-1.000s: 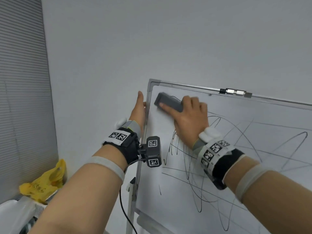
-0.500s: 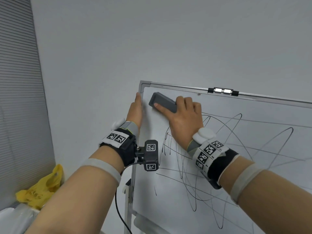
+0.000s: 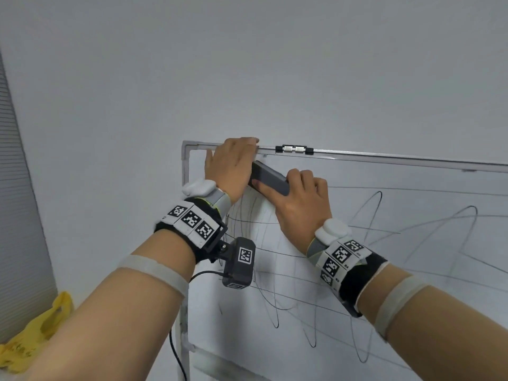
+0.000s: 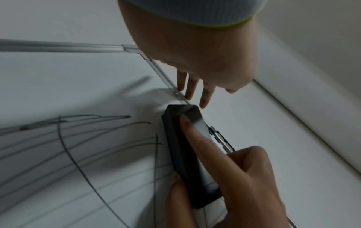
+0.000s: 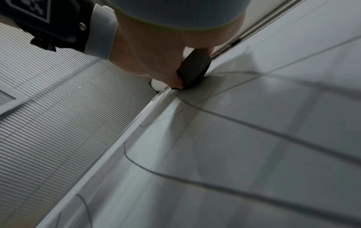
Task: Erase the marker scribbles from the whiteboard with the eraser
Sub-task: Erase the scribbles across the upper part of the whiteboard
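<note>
Right hand (image 3: 299, 199) grips the eraser (image 3: 268, 178), thumb along its lower side and fingers (image 4: 197, 135) curled over its back, pressing it flat against the whiteboard (image 3: 412, 188). The eraser sits tilted, its upper end just beside the top frame rail (image 3: 384, 156) and near the top-left corner; little board remains above it or to its left. Left hand (image 3: 232, 163) lies over the top rail, fingers (image 4: 190, 86) straight and hanging past the edge, holding nothing; it touches or nearly touches the eraser's upper end, which of the two cannot be told.

Scribbles (image 3: 371, 215) begin directly under the eraser and spread down and to the right across most of the board. A black and silver clip (image 3: 294, 149) sits on the top rail just right of the left hand. Plain wall (image 3: 247, 64) above the board. Blinds (image 5: 58, 108) left of the frame; yellow bag (image 3: 35, 336) low at left.
</note>
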Available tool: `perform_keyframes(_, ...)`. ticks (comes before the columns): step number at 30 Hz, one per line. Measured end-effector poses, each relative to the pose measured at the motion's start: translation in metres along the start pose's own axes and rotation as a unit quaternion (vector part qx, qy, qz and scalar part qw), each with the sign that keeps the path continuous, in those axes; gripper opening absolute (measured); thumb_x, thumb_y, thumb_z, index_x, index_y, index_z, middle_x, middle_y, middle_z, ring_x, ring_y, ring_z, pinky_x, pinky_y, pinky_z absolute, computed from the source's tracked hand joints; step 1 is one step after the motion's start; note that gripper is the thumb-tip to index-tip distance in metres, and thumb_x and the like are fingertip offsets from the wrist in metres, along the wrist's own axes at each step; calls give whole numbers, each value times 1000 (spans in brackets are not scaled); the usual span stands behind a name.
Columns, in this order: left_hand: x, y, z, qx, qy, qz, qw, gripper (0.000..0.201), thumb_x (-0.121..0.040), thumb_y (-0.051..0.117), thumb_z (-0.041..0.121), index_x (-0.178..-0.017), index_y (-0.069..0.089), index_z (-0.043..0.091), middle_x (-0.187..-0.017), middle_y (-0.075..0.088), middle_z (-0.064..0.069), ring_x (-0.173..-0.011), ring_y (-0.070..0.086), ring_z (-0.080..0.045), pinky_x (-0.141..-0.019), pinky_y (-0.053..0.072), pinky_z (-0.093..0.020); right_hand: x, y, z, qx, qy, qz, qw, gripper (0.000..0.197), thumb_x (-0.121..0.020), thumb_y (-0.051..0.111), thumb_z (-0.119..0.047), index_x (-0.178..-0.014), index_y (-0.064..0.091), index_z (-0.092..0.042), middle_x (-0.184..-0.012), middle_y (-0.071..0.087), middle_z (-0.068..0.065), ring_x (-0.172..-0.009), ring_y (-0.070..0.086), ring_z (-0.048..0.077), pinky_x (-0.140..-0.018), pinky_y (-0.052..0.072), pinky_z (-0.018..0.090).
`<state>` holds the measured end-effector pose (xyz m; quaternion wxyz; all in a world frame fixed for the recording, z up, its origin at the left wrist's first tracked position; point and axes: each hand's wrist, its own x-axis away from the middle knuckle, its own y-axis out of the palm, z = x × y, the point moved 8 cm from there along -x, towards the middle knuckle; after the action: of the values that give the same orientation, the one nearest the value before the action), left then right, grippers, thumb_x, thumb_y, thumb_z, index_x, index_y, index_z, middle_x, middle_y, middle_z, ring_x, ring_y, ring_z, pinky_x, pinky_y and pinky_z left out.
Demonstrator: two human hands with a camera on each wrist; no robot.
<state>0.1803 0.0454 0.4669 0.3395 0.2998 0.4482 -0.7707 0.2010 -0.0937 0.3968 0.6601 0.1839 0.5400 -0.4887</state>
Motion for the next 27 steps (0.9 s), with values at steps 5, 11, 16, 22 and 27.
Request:
perform_keyframes(5, -1, 31, 63, -85, 27, -64, 994, 61, -95, 6, 42, -139, 48, 36, -137, 56, -7, -133, 45, -31, -122, 10, -56, 35, -26, 60, 22, 33, 4, 999, 78, -77, 66, -8, -144, 50, -43, -104, 50, 11, -94, 45, 31, -81, 33, 43)
perform_keyframes(11, 9, 74, 131, -114, 69, -100, 986, 60, -102, 10, 48, -123, 65, 35, -132, 61, 0, -132, 47, -27, -123, 0, -54, 74, -59, 123, 37, 45, 8, 998, 78, -79, 71, -11, -145, 48, -46, -106, 54, 11, -96, 47, 31, -82, 34, 45)
perform_keyframes(16, 26, 114, 198, -99, 91, -121, 984, 57, -101, 11, 41, -123, 62, 29, -127, 63, -3, -123, 53, -31, -122, 6, -56, 114, -99, 189, 61, 75, 35, 995, 74, -81, 75, -15, -143, 51, -47, -107, 57, 12, -95, 52, 32, -83, 35, 45)
perform_keyframes(22, 41, 157, 277, -63, 116, -131, 983, 60, -91, 10, 36, -122, 62, 29, -119, 64, -5, -107, 55, -33, -100, 38, -45, 177, -151, 294, 96, 162, 36, 982, 66, -86, 74, -20, -142, 52, -47, -109, 55, 11, -96, 50, 32, -84, 34, 46)
perform_keyframes(27, 47, 176, 310, -60, 109, -119, 985, 64, -87, 12, 35, -126, 62, 35, -124, 63, -3, -112, 53, -33, -101, 37, -43, 217, -180, 353, 120, 209, 45, 969, 59, -90, 72, -27, -143, 52, -45, -111, 53, 12, -98, 49, 32, -86, 34, 46)
